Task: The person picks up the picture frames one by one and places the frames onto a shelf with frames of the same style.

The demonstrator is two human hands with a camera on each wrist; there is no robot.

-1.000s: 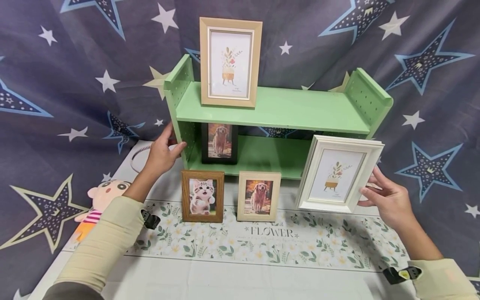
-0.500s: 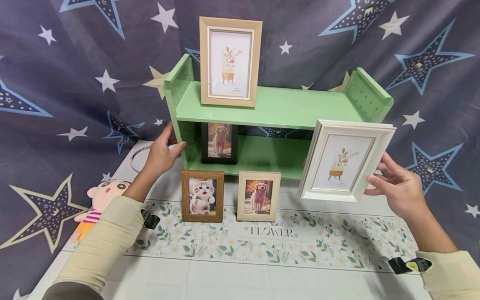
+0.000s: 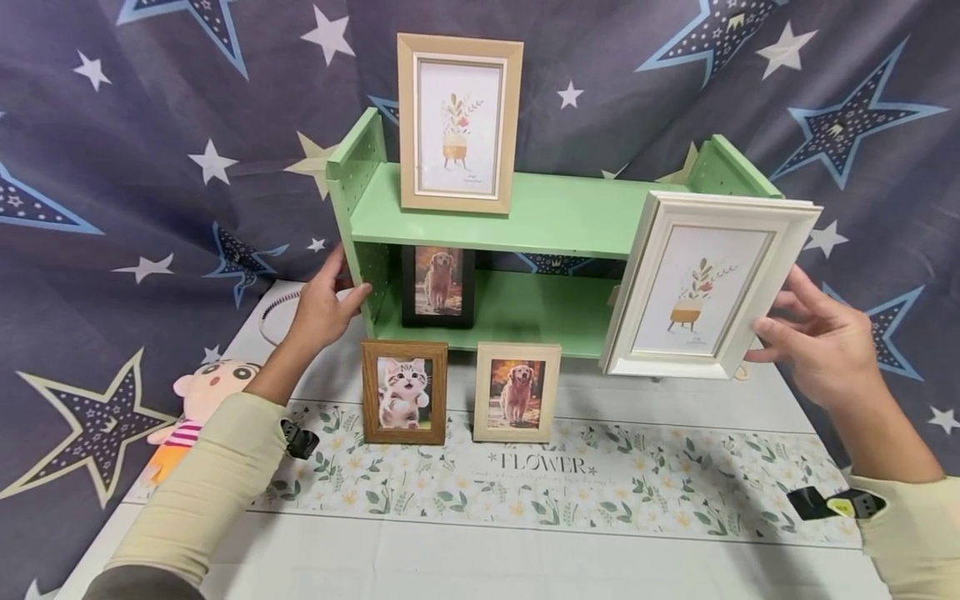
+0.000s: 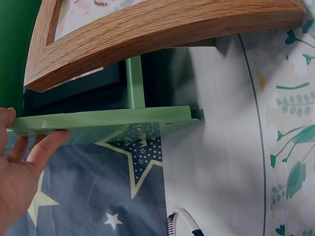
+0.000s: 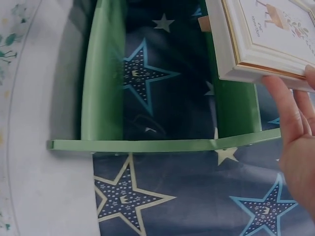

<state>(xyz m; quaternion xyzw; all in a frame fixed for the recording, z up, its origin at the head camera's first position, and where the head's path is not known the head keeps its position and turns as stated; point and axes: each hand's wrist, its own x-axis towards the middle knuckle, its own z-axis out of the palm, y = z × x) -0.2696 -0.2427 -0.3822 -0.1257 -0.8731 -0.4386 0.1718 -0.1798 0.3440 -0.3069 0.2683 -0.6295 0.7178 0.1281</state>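
My right hand [image 3: 825, 346] pinches the right side of a white picture frame [image 3: 622, 358], which hangs tilted in front of the right end of the green shelf [image 3: 570, 221]. In the right wrist view, the same fingers hold the frame's edge above the shelf's side. My left hand [image 3: 318, 308] holds the shelf's left side panel, its thumb by the front edge and fingers on the outer face. A beige picture frame [image 3: 456, 204] stands on the upper board, and a black picture frame [image 3: 407, 292] with a dog photo stands on the lower board.
A brown wooden picture frame [image 3: 442, 392] with a kitten photo and a cream picture frame [image 3: 480, 392] stand before the shelf. A stuffed doll [image 3: 217, 387] and a hoop-shaped band [image 3: 270, 321] lie left. A star-patterned cloth [image 3: 600, 50] hangs behind the table [image 3: 480, 554].
The right hand has lifted the white picture frame up and to the right, from below the lower board to overlapping the upper board. The left hand has stayed at the panel.
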